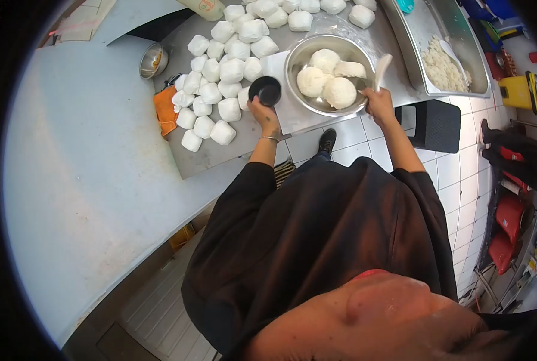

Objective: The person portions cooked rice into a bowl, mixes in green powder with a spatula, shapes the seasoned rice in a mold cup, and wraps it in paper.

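Observation:
My left hand (265, 118) is wrapped round a small black bowl (271, 86), held beside the white wrapped bundles. Closed on a pale rice paddle (381, 69), my right hand (378, 103) is at the right rim of a steel mixing bowl (291, 81). Whether its fingers also grip that rim, I cannot tell. Several rounded mounds of rice (339, 93) sit in the steel bowl. A pale sheet (289, 123) lies partly under it. To the left, many white wrapped bundles (231, 71) cover the steel table, some stacked on others.
A deep steel tray (401, 36) at the right holds loose rice (443, 63) and a white scoop. At the left are a small metal bowl (154, 60) and an orange cloth (166, 111). A black stool (437, 126) stands on the tiled floor; a person's dark clothing (515, 156) shows far right.

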`<state>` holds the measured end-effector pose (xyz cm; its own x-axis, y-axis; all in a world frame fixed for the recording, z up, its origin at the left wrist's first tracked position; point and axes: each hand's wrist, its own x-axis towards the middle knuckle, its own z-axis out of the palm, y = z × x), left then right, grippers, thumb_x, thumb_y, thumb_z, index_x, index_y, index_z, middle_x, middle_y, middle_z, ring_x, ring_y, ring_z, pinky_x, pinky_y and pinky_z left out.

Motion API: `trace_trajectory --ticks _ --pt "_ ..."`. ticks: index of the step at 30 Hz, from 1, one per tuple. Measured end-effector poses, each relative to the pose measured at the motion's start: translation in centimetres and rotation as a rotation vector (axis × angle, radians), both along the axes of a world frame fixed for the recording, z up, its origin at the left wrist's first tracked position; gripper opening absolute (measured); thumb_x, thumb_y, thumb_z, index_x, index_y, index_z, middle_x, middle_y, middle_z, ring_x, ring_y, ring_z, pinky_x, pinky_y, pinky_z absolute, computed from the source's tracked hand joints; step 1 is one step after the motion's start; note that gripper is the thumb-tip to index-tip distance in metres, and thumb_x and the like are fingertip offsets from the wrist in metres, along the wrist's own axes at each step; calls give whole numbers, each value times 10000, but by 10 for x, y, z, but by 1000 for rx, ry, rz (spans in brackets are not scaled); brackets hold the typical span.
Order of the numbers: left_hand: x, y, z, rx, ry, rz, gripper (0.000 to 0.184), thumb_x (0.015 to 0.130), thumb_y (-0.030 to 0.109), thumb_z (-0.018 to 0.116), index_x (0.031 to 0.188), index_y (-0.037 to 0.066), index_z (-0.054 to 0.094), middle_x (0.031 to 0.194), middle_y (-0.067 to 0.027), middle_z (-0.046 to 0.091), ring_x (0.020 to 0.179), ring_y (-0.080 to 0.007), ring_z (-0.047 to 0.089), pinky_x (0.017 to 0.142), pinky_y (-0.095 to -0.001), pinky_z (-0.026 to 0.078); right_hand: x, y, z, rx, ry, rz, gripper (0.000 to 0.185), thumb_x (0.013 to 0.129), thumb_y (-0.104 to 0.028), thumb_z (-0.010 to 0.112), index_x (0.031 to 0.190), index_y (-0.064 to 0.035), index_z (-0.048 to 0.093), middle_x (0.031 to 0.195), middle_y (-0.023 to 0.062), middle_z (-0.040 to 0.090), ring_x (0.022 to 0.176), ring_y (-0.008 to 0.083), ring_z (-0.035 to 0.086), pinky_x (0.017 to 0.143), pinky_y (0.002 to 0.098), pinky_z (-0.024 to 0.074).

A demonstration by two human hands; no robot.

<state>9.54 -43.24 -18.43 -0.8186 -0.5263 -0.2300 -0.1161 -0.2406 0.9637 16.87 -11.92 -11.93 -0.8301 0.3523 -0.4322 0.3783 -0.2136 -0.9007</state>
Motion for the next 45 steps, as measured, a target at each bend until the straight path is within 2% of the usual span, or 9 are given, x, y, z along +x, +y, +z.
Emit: trace_trajectory --ticks 4,7,11,14,18,24,34,39,45 --pt "-1 19 4 -870 -128 -502 549 969 427 462 1267 -33 444 1256 -251 531 1110 -396 540 959 -462 397 116 8 17 -150 31 -229 193 833 -114 643 690 -17 557 496 -6 467 342 89 387 333 275 272" --pt "17 53 8 -1288 -200 -143 736 905 532 533 1372 -12 370 1397 -246 397 1242 -392 424 1007 -520 336 220 -3 45 -124 2 -521 158 834 -98 635 734 -1 562 504 0 467 328 86 363 322 272 243" --pt "118 113 68 -831 452 -436 688 915 465 582 1384 2 385 1328 -184 417 1088 -307 496 946 -429 392 381 -50 69 -42 48 -858 168 836 -119 638 744 5 573 489 -8 454 329 86 358 321 273 240" --pt "268 144 94 8 -213 -1596 697 974 567 415 1455 68 346 1422 -87 465 1196 -255 519 937 -329 435 509 -110 69 22 59 -1049 234 849 -194 633 733 0 577 467 -1 446 336 87 379 322 288 265" --pt "492 126 134 397 -651 -2116 700 920 401 532 1420 -42 321 1342 -213 514 1201 -359 549 989 -539 472 658 -186 65 101 62 -1326 221 836 -194 636 748 3 586 475 -2 450 358 90 396 343 286 279" --pt "534 141 151 273 -840 -2433 626 833 203 480 1371 -91 351 1285 -279 531 1126 -421 589 931 -579 503 718 -216 106 -55 5 -1393 481 842 -415 742 956 42 648 550 4 509 395 55 375 370 247 276" --pt "627 234 15 -193 -988 -2573 666 785 170 484 1381 -81 323 1324 -264 486 1159 -430 554 977 -563 473 835 -263 201 874 375 -1737 389 818 -249 790 918 -67 461 615 -41 440 478 32 387 430 205 280" --pt "694 245 115 -407 -920 -3022 689 776 184 472 1373 -121 315 1289 -292 521 1130 -444 581 972 -535 500 765 -334 319 1115 600 -1549 565 709 -355 864 925 -80 420 603 -39 425 485 50 370 452 241 264" --pt "804 299 96 -425 -1271 -3364 724 783 199 449 1416 -101 265 1328 -307 486 1135 -474 574 959 -533 516 754 -318 314 1374 667 -1596 549 711 -400 839 910 -72 445 577 -31 436 449 73 377 447 261 264"
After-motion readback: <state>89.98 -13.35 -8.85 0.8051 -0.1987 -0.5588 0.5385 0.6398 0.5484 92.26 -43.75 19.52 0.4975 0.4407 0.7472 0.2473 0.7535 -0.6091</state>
